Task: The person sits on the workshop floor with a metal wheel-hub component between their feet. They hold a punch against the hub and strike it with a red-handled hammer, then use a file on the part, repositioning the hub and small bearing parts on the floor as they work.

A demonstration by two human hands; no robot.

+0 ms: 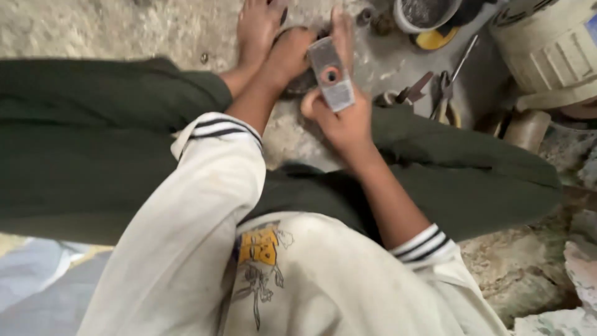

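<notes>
Your right hand holds a hammer head, a grey metal block, oblong and flat-faced, with a round eye hole near its middle that shows a reddish ring inside; its upper end looks darker and smoother, its lower end paler and speckled; it stands roughly upright, tilted a little to the left, pinched between your thumb at its lower left edge and your fingers behind it. Just beside it, your left hand rests on a dark rounded object on the floor, mostly hidden under the palm; its kind cannot be told.
</notes>
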